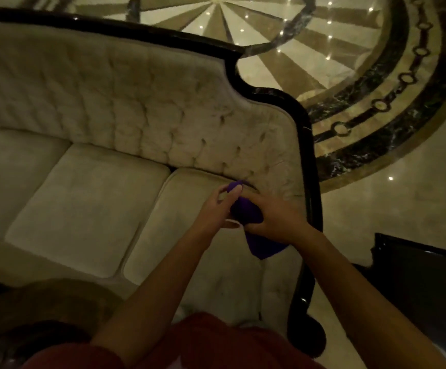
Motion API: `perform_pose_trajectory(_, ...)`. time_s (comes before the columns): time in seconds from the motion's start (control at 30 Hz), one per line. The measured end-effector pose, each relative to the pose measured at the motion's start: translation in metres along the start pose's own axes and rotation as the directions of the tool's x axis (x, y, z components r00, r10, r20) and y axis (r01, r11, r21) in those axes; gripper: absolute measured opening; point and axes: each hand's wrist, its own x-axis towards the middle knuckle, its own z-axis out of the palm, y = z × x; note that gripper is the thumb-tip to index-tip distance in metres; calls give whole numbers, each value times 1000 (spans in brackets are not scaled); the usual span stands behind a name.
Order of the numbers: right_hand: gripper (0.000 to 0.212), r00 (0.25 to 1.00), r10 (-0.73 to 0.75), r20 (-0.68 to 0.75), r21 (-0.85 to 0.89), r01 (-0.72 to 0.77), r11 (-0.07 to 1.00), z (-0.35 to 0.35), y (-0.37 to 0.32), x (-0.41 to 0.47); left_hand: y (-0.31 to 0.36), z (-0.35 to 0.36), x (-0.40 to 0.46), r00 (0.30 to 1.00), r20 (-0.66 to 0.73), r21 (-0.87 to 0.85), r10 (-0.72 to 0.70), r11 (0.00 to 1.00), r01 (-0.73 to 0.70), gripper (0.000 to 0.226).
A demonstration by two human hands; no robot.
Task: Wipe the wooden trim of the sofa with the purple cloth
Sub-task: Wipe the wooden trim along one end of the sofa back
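A cream tufted sofa (pixel 147 107) fills the left and middle of the view. Its dark glossy wooden trim (pixel 305 145) runs along the top of the backrest and curves down the right arm. The purple cloth (pixel 245 213) is bunched between both hands above the right seat cushion, with a corner hanging down below them. My right hand (pixel 275 215) is closed around the cloth's middle. My left hand (pixel 220 206) pinches its upper end with fingertips. Both hands are a short way left of the trim on the right arm, not touching it.
A polished marble floor (pixel 376 209) with a dark circular inlay lies behind and right of the sofa. A dark glossy piece of furniture (pixel 424 283) stands at the lower right. A brown rounded object (pixel 46 302) sits at the lower left, in front of the seat.
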Motion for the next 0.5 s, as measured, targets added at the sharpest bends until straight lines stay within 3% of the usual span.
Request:
perform_pose_trajectory(0.13, 75, 990, -98, 102, -186, 116, 976, 24, -58, 10, -14, -53, -34, 997, -72, -150, 17, 988, -28, 18)
perform_pose_trajectory(0.23, 90, 981, -154, 114, -170, 172, 970, 43, -97, 24, -27, -96, -55, 979, -204, -315, 5, 946, -70, 17)
perform_pose_trajectory(0.37, 102, 981, -190, 33, 31, 189, 982, 84, -152, 41, -43, -167, -83, 928, -369, -551, -47, 815, -178, 22)
perform_pose_trajectory(0.5, 95, 991, -64, 118, 384, 14, 923, 135, -210, 55, -55, -246, -114, 897, -442, -611, -29, 742, -277, 20)
